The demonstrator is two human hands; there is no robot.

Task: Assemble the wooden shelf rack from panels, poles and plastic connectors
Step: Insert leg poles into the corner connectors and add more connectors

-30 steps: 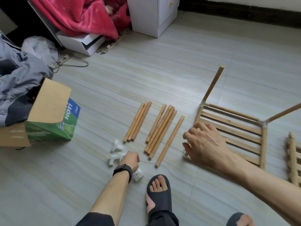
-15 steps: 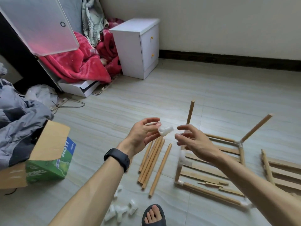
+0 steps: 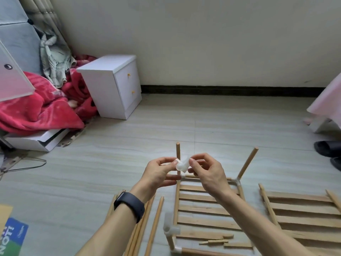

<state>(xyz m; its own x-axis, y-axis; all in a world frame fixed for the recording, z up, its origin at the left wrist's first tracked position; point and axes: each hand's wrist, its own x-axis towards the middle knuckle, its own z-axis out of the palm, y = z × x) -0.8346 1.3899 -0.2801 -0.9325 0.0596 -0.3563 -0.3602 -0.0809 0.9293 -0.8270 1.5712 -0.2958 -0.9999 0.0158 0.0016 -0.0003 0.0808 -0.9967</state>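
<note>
Now connector [image 3: 182, 164] raised off floor [image 3: 110, 163]; we pinch it between left hand [image 3: 158, 174] and right hand [image 3: 208, 174] fingertips, above panel [image 3: 203, 209]. Probably next goes onto free panel corner.

Shows milky, half-clear plastic in the connector [image 3: 182, 164], smooth with a faint gloss. Repeats the same white plastic at the corner joint [image 3: 170, 228]. Looks bare and matt in the pale wood of the slatted panel [image 3: 203, 209], rough and splintered at the near slats; same wood in the second panel [image 3: 302, 213] and the smooth round poles [image 3: 154, 224]. Gleams softly across the grey tiled floor [image 3: 110, 163]. Adds a smooth white cabinet [image 3: 103, 89], a fluffy red blanket [image 3: 36, 111], a matt black watch band [image 3: 129, 205], a thin metal wire hanger [image 3: 27, 163].
</note>
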